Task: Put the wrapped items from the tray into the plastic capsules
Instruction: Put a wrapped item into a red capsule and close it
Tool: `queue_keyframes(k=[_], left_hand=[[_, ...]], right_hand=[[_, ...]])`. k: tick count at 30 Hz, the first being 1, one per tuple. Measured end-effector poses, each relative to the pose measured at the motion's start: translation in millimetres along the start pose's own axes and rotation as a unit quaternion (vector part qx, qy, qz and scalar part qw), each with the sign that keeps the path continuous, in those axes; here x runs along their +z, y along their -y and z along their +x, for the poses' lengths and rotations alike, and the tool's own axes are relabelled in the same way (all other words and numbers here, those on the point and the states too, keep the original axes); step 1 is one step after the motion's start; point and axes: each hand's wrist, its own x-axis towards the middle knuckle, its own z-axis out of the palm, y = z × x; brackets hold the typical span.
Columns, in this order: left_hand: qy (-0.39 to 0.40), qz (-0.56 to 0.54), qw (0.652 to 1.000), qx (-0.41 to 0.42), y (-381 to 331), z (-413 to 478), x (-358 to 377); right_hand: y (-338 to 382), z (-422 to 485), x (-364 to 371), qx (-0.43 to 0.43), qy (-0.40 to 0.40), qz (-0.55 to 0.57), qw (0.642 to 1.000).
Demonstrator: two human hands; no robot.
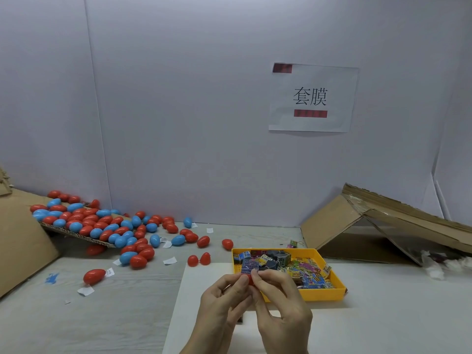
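**One capsule, two hands**

Head view: I see the left hand [224, 300] and right hand [278, 302] both pinching one red capsule [248, 279], just before one yellow tray [321, 295] of many wrapped items [304, 270]. Dozens of loose capsules [102, 226], red and blue, lie far left

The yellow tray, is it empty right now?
No, the yellow tray holds a heap of wrapped items.

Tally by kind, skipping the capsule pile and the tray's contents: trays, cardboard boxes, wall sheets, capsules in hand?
yellow tray: 1
cardboard boxes: 2
wall sheet: 1
red capsule, held by left hand and right hand: 1
Total: 5
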Motion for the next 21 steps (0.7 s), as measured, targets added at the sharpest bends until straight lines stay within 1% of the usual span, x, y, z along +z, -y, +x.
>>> queue_keyframes(k=[6, 13, 21], left_hand=[[-0.001, -0.034, 0.999, -0.022, -4.0, -1.0, -0.1], [0.039, -0.033, 0.998, -0.036, -5.4, -2.4, -4.1], [0.071, -0.072, 0.994, -0.046, -4.4, -4.7, -3.1]], right_hand=[[-1.2, 2.2, 0.2, 0.010, 0.004, 0.021, 1.000], [-2.6, 1.6, 0.1, 0.011, 0.013, 0.033, 0.999], [-1.1, 2.6, -2.4, 0.006, 0.018, 0.048, 0.999]])
